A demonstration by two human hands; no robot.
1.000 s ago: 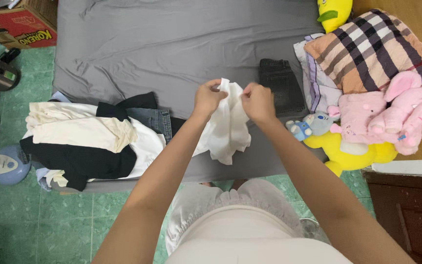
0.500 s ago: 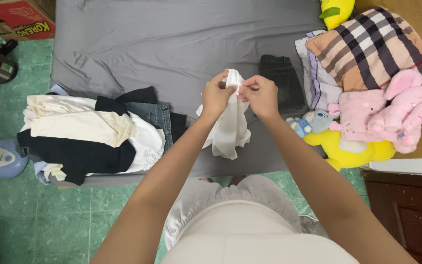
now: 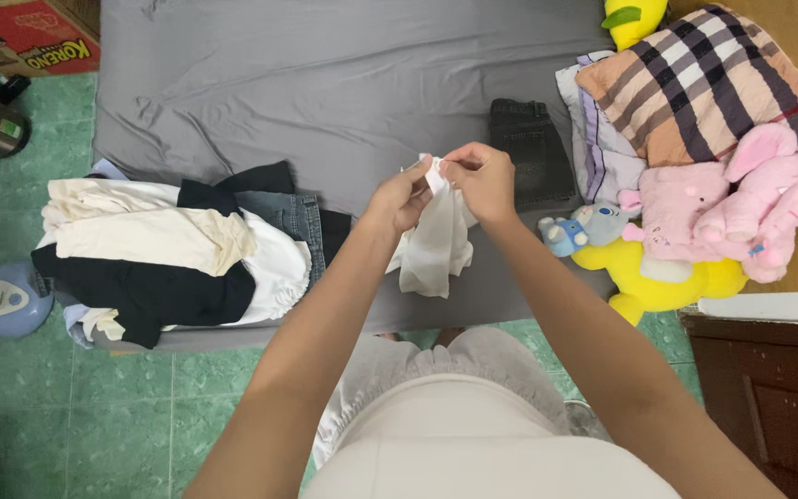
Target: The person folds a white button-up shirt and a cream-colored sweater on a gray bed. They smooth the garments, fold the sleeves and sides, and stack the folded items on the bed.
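Both hands pinch the top edge of a white garment [image 3: 434, 242] above a grey bed [image 3: 325, 83] — left hand [image 3: 401, 196] and right hand [image 3: 482, 180] nearly touching. The cloth hangs straight down below them, probably clear of the sheet.

A grey-sheeted bed [image 3: 325, 83] bears a clothes pile [image 3: 168, 259], folded dark jeans [image 3: 530, 152] and plush toys [image 3: 695, 222].
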